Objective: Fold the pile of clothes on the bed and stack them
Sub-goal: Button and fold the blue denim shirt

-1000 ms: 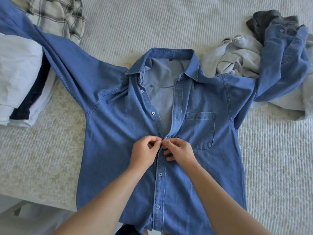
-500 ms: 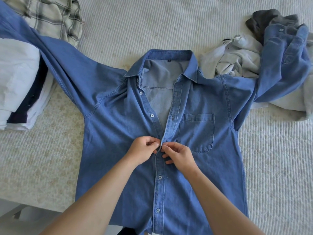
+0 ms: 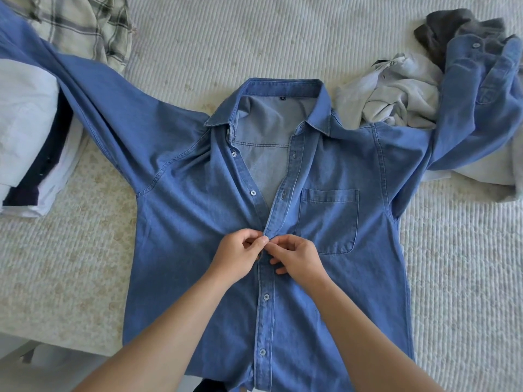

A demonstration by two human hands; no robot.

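Little moved: left hand point(image 3: 236, 257) and right hand point(image 3: 297, 257) stay together, both pinching button placket of blue denim long-sleeved shirt point(image 3: 184, 222) mid-chest, on ribbed cream bedspread point(image 3: 452, 278).

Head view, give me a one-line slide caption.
Both hands, left hand and right hand, pinch the placket of a blue denim button-up shirt on the bed.

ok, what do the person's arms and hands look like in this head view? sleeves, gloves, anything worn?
Both arms come in bare from the bottom edge: no sleeves in view up to the frame edge. The left hand and right hand wear no gloves, and no rings, watch or bands show on the visible fingers or wrists. No markings or cables.
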